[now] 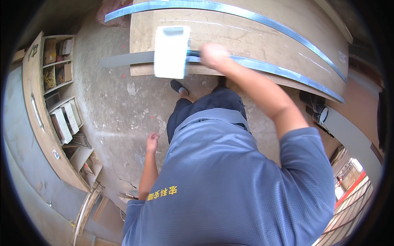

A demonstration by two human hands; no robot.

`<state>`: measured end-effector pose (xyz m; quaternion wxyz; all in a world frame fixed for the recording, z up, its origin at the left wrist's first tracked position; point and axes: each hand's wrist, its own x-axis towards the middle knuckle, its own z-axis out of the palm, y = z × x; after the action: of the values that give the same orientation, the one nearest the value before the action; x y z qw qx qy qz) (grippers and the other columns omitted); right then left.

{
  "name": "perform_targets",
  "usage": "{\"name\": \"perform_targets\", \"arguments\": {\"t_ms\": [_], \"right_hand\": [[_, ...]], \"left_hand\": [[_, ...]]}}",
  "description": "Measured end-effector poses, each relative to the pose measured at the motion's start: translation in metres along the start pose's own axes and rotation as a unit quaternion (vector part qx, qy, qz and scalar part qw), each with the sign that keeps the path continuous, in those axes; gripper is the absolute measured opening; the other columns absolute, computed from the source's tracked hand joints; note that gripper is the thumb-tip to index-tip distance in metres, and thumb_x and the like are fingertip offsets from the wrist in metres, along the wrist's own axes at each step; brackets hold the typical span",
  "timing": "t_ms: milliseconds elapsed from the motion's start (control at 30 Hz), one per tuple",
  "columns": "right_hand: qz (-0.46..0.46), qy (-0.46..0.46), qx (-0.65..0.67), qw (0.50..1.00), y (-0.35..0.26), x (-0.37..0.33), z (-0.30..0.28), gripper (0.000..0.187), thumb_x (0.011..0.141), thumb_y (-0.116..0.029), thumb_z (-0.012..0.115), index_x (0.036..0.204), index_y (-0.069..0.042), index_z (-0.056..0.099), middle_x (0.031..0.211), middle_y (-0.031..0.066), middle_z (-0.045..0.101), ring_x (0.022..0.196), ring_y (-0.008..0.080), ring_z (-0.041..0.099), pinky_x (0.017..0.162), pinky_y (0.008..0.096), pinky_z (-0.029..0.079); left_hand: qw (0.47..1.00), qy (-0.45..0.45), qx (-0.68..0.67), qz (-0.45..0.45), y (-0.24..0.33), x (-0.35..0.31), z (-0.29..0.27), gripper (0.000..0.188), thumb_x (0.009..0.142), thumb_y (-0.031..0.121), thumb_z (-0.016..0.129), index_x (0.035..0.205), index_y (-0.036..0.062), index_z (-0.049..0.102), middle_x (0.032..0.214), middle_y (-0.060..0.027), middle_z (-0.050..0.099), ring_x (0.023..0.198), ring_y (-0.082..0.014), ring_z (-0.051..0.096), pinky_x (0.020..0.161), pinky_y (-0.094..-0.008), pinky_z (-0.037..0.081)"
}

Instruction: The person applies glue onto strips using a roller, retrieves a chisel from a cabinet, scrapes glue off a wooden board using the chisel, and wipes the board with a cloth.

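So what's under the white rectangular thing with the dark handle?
A metal strip along the wooden board shows on either side of the white thing held by the right hand. What lies directly beneath is covered; contact can't be told.

On the table (238,35), one strip (262,18) lies behind another strip (279,71), right of shelving (36,86).
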<state>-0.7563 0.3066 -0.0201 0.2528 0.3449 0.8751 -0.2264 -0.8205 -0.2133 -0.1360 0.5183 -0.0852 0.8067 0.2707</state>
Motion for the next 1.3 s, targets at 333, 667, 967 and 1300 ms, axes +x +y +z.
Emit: {"name": "perform_targets", "arguments": {"t_ms": [333, 667, 967, 1300], "right_hand": [[-0.093, 0.063, 0.141, 0.984, -0.024, 0.011, 0.034, 0.030, 0.077, -0.031, 0.067, 0.086, -0.002, 0.068, 0.075, 0.0203, 0.065, 0.073, 0.0360, 0.065, 0.069, 0.0459, 0.052], [0.023, 0.015, -0.049, 0.998, 0.167, -0.097, -0.005, 0.018, 0.071, -0.019, 0.065, 0.078, -0.002, 0.066, 0.076, 0.0220, 0.064, 0.075, 0.0387, 0.062, 0.073, 0.0468, 0.050], [0.047, 0.000, -0.096, 0.994, 0.033, -0.046, -0.007, 0.019, 0.073, -0.021, 0.066, 0.080, -0.004, 0.067, 0.077, 0.0206, 0.065, 0.076, 0.0367, 0.064, 0.072, 0.0455, 0.052], [0.010, -0.003, -0.061, 0.998, -0.216, 0.072, 0.005, 0.028, 0.076, -0.029, 0.068, 0.078, -0.002, 0.068, 0.079, 0.0202, 0.066, 0.076, 0.0356, 0.066, 0.070, 0.0436, 0.054]], "left_hand": [[0.998, 0.033, 0.045, 0.013, 0.034, 0.013, -0.055, 0.050, 0.082, 0.016, 0.063, 0.126, -0.0041, 0.051, 0.115, -0.0140, 0.062, 0.106, -0.0212, 0.058, 0.093, -0.0309, 0.044], [0.991, 0.030, 0.128, -0.038, 0.015, 0.027, -0.121, 0.050, 0.081, 0.017, 0.063, 0.125, -0.0048, 0.055, 0.118, -0.0180, 0.063, 0.110, -0.0232, 0.060, 0.096, -0.0313, 0.044], [0.995, 0.012, 0.097, 0.012, 0.070, 0.095, -0.184, 0.046, 0.082, 0.018, 0.062, 0.123, -0.0036, 0.057, 0.117, -0.0163, 0.064, 0.106, -0.0213, 0.061, 0.094, -0.0296, 0.045], [0.999, -0.017, -0.028, 0.010, 0.044, 0.127, -0.286, 0.042, 0.085, 0.017, 0.062, 0.123, -0.0010, 0.057, 0.108, -0.0090, 0.066, 0.097, -0.0162, 0.060, 0.084, -0.0273, 0.044]]}}
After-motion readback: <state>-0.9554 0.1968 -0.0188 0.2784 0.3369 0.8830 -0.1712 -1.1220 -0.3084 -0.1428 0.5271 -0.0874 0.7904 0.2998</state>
